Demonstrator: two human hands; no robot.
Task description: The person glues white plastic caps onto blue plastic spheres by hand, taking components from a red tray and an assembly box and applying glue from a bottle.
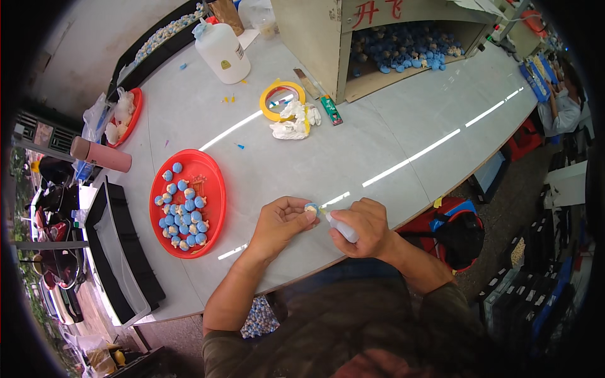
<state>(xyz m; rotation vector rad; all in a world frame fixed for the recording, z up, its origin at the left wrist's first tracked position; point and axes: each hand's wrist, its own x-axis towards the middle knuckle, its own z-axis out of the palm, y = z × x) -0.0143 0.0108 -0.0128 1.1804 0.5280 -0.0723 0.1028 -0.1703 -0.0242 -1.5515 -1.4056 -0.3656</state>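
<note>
Near the front edge of the table, my left hand (277, 225) pinches a small blue and cream figure piece (311, 207) between thumb and fingers. My right hand (372, 228) is closed around a small translucent squeeze bottle (344, 229). The bottle's thin yellowish tip points at the piece and is very close to it; whether they touch I cannot tell. To the left of my hands, a round red tray (218, 211) carries many similar blue and cream pieces (188, 218), lying loose in a heap.
A white bottle (222, 55), a yellow tape roll (265, 107), crumpled white gloves (290, 129) and a green packet (331, 110) lie farther back. An open-fronted box (310, 38) holds blue pieces. At left are a pink flask (107, 155) and a black bin (123, 252). Another person (563, 112) sits far right.
</note>
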